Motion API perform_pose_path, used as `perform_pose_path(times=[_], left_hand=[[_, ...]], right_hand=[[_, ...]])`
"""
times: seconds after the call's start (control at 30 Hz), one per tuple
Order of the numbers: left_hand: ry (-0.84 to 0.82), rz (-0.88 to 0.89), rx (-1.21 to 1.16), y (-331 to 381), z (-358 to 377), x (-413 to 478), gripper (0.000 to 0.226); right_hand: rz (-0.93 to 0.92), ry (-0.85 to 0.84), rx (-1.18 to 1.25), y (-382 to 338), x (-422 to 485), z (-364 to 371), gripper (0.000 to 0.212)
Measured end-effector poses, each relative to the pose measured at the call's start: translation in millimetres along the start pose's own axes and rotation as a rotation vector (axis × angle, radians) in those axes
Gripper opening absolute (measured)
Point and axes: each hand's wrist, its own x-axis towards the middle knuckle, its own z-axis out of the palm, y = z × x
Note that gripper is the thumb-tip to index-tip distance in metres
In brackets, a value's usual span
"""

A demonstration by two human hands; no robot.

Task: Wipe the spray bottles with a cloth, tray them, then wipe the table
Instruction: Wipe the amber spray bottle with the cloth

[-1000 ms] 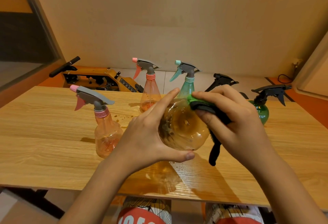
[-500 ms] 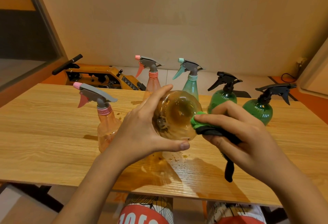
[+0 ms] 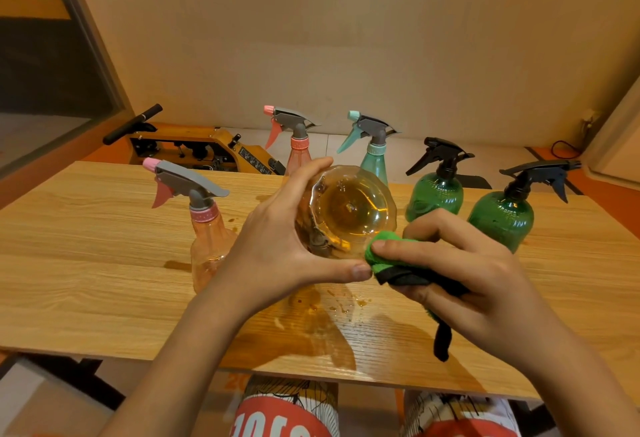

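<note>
We are holding the clear amber bottle (image 3: 349, 211) above the table (image 3: 86, 263), ribbed round base facing us. Our left hand (image 3: 277, 249) is curling round it, and our right hand (image 3: 460, 273) is pinching the soft green cloth (image 3: 384, 256) against its rim. Five other bottles (image 3: 434, 194) are standing untrayed, and drips (image 3: 343, 305) are wetting the wood grain.

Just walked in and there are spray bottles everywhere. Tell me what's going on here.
A person is wiping down spray bottles. The left hand grips an orange bottle, tipped so its base faces the camera, above the wooden table. The right hand holds a green and black cloth against the bottle's lower edge. Five more stand on the table: two pink bottles, a teal bottle and two green bottles. Drops of liquid lie under the hands. No tray is in view.
</note>
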Motion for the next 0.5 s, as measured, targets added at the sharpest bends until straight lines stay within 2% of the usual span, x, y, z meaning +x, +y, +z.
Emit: perform_pose_path(times=[0.33,0.5], left_hand=[[0.006,-0.007,0.008,0.7,1.1,1.2,0.114],[0.019,-0.011,-0.017,0.9,-0.5,1.7,0.113]], right_hand=[[0.014,0.021,0.003,6.4,-2.8,3.4,0.036],[0.056,0.111,0.047,2.4,0.0,6.8,0.036]])
